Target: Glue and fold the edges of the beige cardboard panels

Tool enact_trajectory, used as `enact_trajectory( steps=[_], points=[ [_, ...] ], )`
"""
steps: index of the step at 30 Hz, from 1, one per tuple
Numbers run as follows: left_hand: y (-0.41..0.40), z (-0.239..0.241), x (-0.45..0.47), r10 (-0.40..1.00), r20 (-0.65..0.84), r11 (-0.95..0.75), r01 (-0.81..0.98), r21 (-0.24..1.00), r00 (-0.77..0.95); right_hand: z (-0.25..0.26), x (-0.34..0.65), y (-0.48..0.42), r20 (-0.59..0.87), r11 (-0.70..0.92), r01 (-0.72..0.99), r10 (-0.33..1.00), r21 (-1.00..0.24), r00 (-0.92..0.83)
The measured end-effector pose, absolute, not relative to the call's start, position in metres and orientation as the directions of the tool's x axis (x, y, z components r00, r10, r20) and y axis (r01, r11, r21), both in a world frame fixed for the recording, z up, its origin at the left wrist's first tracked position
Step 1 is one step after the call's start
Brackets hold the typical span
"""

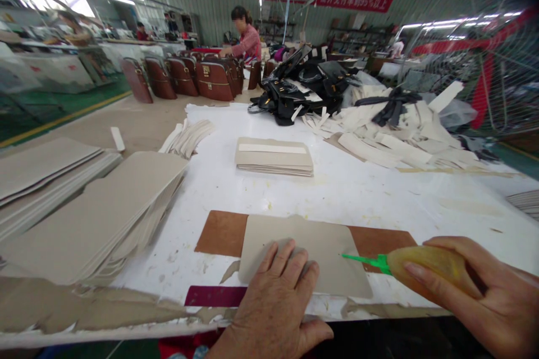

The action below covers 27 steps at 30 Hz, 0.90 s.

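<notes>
My left hand [275,286] lies flat with fingers spread on a beige panel [303,230], pressing it to the white-covered table. Brown leather pieces [223,233] show from under the panel's left and right ends. In my right hand [475,286] is a yellowish glue bottle [429,269], tilted on its side with its thin green nozzle [366,259] pointing left. The nozzle tip is over the right part of the panel; I cannot tell if it touches. Beside my left wrist lies a dark purple strip [214,295] at the table's front edge.
Stacks of beige panels [105,207] fill the left side. A smaller stack [273,157] with a white strip on top lies ahead. Black bags [303,84] and pale scraps [404,129] are heaped at the back right. Brown bags [214,78] stand farther back, near a person in red [249,42].
</notes>
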<state>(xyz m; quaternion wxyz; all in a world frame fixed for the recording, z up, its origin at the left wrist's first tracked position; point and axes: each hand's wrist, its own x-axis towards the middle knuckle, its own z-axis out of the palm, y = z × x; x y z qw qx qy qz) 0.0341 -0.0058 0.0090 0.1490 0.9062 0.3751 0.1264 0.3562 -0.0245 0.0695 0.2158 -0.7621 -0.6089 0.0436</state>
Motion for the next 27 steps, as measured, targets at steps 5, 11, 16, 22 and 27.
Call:
enact_trajectory(
  steps=[5,11,16,22,27],
  points=[
    [-0.005,0.009,0.035,0.717,0.145,-0.68,0.636,0.366,0.682,0.075,0.354,-0.024,0.127,-0.226,0.897,0.948,-0.38,0.293],
    [-0.007,0.011,0.035,0.717,0.18,-0.685,0.634,0.358,0.673,0.079,0.352,-0.019,0.099,-0.246,0.883,0.946,-0.4,0.308],
    [-0.009,0.008,0.037,0.72,0.221,-0.686,0.629,0.365,0.658,0.091,0.324,-0.022,0.102,-0.214,0.874,0.953,-0.435,0.284],
    [-0.011,0.004,0.037,0.738,0.212,-0.669,0.65,0.362,0.641,0.072,0.34,-0.014,0.238,-0.084,0.933,0.955,-0.349,0.176],
    [-0.012,0.009,0.036,0.746,0.146,-0.655,0.678,0.334,0.649,0.069,0.355,-0.015,0.246,-0.073,0.955,0.958,-0.289,0.147]
  ],
)
